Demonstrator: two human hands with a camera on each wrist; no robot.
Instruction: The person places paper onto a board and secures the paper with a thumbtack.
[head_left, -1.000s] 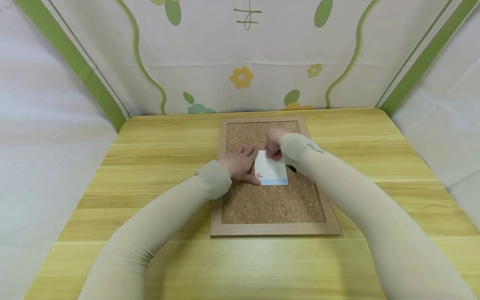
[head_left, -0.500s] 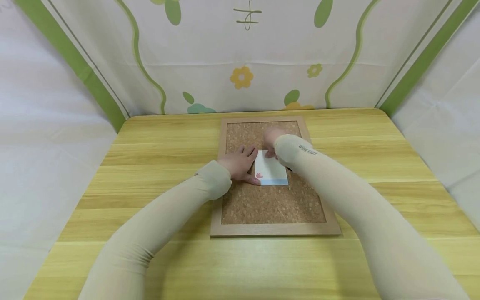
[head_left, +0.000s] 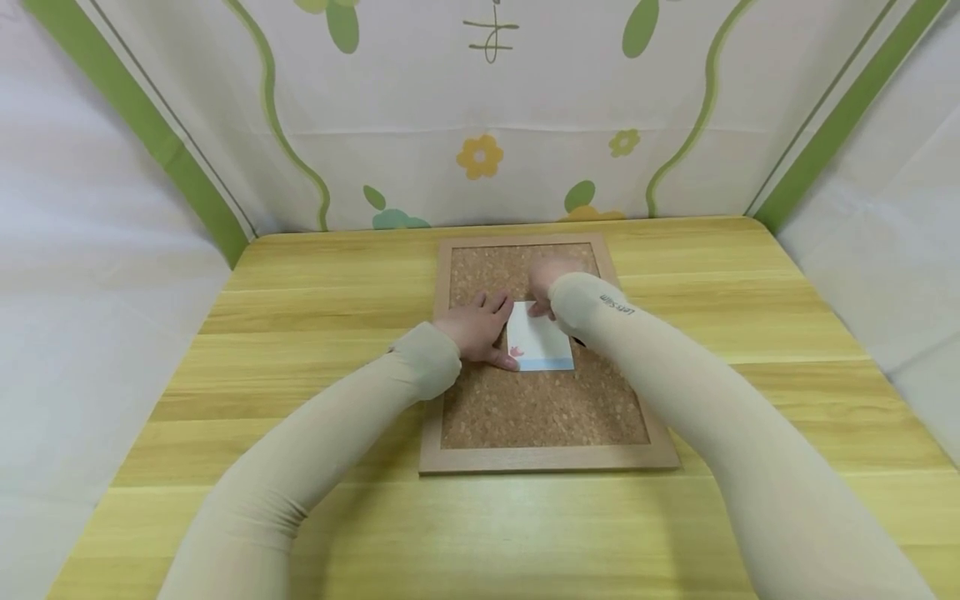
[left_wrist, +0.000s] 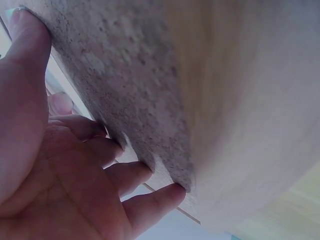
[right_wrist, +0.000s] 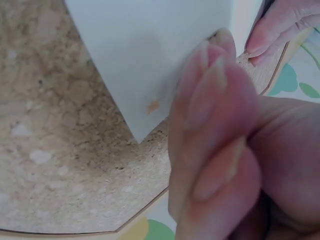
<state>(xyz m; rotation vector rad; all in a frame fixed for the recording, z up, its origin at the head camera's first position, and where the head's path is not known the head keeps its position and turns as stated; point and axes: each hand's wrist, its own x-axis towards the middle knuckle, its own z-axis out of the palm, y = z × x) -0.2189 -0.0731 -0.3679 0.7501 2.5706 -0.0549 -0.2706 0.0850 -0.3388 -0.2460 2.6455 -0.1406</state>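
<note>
A white note sheet [head_left: 543,340] with a blue band and a pink print lies on a framed cork board [head_left: 547,417]. My left hand [head_left: 476,328] rests flat on the cork along the sheet's left side, its fingers spread and the thumb touching the lower left corner. In the left wrist view the fingertips [left_wrist: 175,192] press on the cork. At the sheet's top edge my right hand [head_left: 551,279] holds its fingers curled and bunched. Close up in the right wrist view, these fingers [right_wrist: 220,100] meet over the sheet. They hide what they pinch.
The board lies on a wooden table [head_left: 300,350], near its far edge. Behind stands a white curtain [head_left: 390,100] printed with flowers, and white cloth [head_left: 97,317] hangs at either side.
My right hand has shifted slightly left and turned at the sheet's top edge, with the fingers staying there. The left hand and the sheet have not moved on the board.
</note>
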